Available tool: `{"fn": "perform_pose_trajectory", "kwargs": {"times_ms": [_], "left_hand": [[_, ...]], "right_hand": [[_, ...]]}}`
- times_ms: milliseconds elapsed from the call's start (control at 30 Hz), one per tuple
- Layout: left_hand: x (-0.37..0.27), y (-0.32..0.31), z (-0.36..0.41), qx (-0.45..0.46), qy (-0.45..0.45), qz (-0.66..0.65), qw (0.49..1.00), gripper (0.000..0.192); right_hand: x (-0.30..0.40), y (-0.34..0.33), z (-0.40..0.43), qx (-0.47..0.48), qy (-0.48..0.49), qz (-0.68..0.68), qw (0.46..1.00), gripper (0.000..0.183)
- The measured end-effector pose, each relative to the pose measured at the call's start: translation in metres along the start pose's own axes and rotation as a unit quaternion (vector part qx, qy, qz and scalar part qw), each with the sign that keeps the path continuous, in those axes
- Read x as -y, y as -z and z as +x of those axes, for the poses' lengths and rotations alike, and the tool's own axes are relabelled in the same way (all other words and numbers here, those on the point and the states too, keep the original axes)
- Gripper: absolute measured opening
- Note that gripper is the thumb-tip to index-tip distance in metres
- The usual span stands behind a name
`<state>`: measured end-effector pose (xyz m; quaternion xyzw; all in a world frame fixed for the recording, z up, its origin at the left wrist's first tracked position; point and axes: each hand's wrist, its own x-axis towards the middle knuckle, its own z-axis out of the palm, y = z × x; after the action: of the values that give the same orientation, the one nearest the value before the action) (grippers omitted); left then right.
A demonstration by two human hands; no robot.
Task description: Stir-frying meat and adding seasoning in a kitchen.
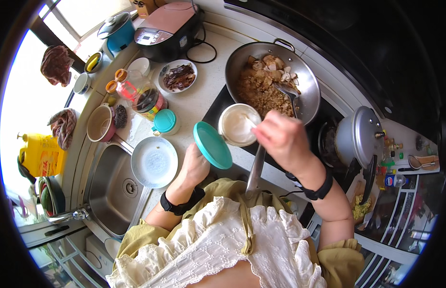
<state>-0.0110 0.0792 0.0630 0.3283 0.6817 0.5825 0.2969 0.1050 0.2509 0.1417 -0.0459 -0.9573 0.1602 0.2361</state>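
Note:
My left hand (pixel 196 163) is closed behind a tilted teal lid (pixel 212 145), holding up the open seasoning jar (pixel 239 120) beside it. The lid hides my left fingertips. White, grainy seasoning fills part of the jar. With pinched fingers, my right hand (pixel 282 140) grips a small pale spoon (pixel 250 121) that dips into the jar. Just beyond both hands, a steel wok (pixel 309 86) holds browned minced food (pixel 262 91) and larger pale pieces. A metal spatula (pixel 288 90) rests in the wok, and the wok's handle (pixel 256 172) points towards me.
A pressure cooker (pixel 356 136) stands right of the wok. To the left are a second teal-lidded jar (pixel 164 121), sauce bottles (pixel 147 99), a plate of dark food (pixel 177 76), a rice cooker (pixel 167 32) and a pale plate (pixel 154 162) by the sink (pixel 113 187).

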Motion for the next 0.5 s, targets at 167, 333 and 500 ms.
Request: {"fn": "perform_pose_trajectory", "kwargs": {"times_ms": [167,333,500], "left_hand": [[0.009,0.005,-0.012,-0.069,0.099,-0.223,0.967,0.022],[0.047,0.065,-0.034,-0.157,0.174,-0.298,0.925,0.039],[0.090,0.149,-0.053,-0.341,0.178,-0.170,0.907,0.032]], "right_hand": [[0.011,0.009,0.000,0.038,-0.045,0.101,0.993,0.023],[-0.051,0.049,-0.055,0.180,-0.097,-0.082,0.975,0.038],[-0.068,0.024,-0.083,0.206,-0.003,-0.149,0.967,0.011]]}}
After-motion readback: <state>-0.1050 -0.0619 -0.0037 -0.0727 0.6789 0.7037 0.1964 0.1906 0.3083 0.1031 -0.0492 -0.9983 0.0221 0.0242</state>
